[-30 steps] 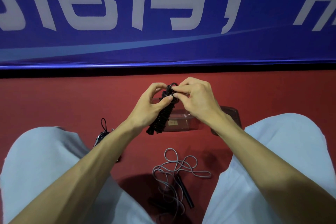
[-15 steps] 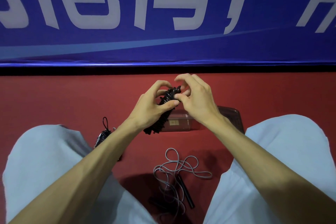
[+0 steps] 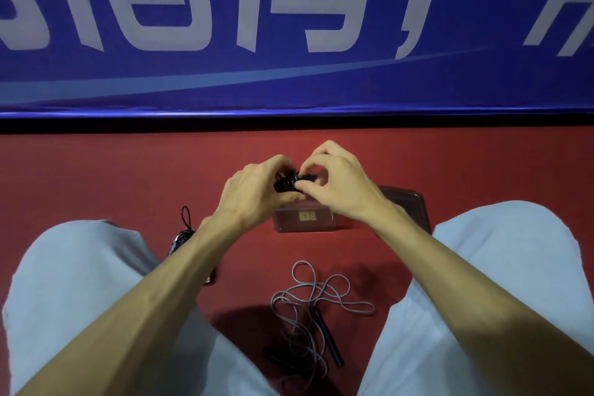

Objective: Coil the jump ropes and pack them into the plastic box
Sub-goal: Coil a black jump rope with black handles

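A tightly coiled black jump rope (image 3: 288,182) is pinched between both hands above the floor. My left hand (image 3: 254,193) wraps its left side and my right hand (image 3: 337,185) grips its right end with fingertips. Most of the bundle is hidden by my fingers. Just below the hands lies the clear plastic box (image 3: 305,219) on the red floor. Its lid (image 3: 408,206) rests to the right, partly behind my right wrist. A loose grey jump rope (image 3: 308,299) with black handles (image 3: 328,337) lies tangled between my knees.
Another coiled black rope (image 3: 183,235) with a loop lies by my left knee, partly behind my left forearm. My grey-clad legs (image 3: 74,283) flank the work area. A blue banner wall (image 3: 289,42) stands close ahead across the red floor (image 3: 128,170).
The black rope bundle, which hung down from my left hand, has been turned and drawn up between both hands. Both hands moved closer together and slightly lower, over the box.
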Demonstrator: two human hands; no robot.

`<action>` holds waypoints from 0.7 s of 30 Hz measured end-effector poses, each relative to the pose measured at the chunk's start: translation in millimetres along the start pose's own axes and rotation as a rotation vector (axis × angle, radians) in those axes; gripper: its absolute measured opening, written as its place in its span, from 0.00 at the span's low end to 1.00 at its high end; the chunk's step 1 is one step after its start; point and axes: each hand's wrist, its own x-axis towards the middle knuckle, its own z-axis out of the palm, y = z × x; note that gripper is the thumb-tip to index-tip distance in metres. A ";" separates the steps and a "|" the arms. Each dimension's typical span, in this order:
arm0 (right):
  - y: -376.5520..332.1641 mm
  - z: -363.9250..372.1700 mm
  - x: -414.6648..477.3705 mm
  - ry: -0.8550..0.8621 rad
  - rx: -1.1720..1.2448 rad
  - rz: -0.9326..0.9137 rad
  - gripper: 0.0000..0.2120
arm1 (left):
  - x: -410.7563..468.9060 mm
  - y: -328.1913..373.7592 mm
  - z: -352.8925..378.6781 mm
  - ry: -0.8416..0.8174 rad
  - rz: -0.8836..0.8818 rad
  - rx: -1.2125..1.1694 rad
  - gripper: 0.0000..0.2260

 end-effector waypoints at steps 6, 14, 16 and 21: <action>-0.4 1.0 2.7 -0.109 -0.089 0.117 0.09 | -1.4 -0.4 3.2 -0.072 0.050 0.060 0.20; -1.5 -0.8 4.9 0.005 0.066 0.221 0.05 | 0.8 -4.1 2.2 -0.086 0.060 -0.014 0.19; -0.1 1.2 6.7 0.045 0.190 0.286 0.06 | 1.4 -5.7 1.8 -0.085 0.040 -0.050 0.19; 4.1 3.3 10.8 0.115 0.756 0.497 0.10 | 4.2 -10.4 3.1 -0.092 -0.034 -0.253 0.17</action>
